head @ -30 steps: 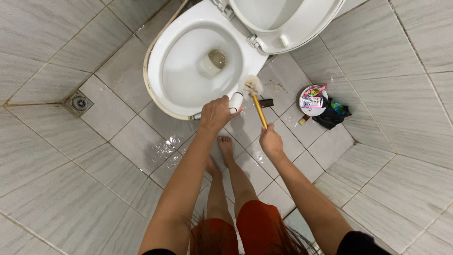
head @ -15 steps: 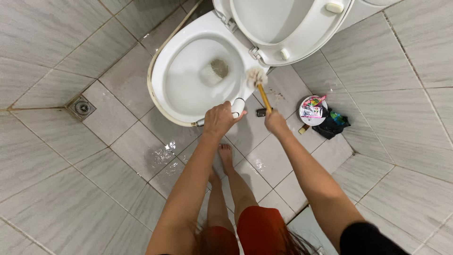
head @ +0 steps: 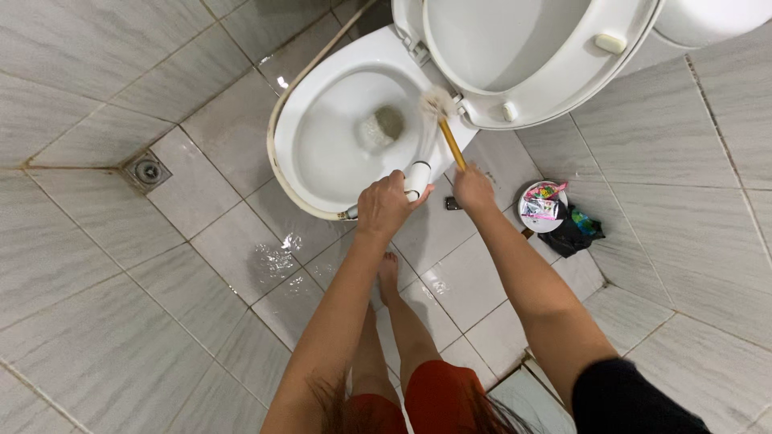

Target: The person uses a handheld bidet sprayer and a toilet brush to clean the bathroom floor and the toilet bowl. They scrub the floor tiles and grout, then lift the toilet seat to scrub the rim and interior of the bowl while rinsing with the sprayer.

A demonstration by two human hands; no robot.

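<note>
My left hand (head: 384, 207) grips a white spray nozzle (head: 417, 178) at the near rim of the white toilet bowl (head: 289, 137). Beside it, my right hand (head: 473, 190) holds the yellow handle of a toilet brush (head: 451, 143). The brush's white bristle head (head: 437, 102) rests on the bowl's right rim, close to the hinge. The toilet lid and seat (head: 515, 48) are raised. My bare foot (head: 388, 277) stands on the wet tiles just below my hands.
A round floor drain (head: 147, 170) is set in the tiles at the left. A small white bin with colourful wrappers (head: 540, 206) and a black bag (head: 572, 233) sit to the right of the toilet. A small dark object (head: 453, 204) lies by the bowl. Water pools on the tiles (head: 277, 259).
The view has shifted, so the toilet and both hands now sit further right and higher. The brush head stays at the rim by the hinge, and both hands keep their grips.
</note>
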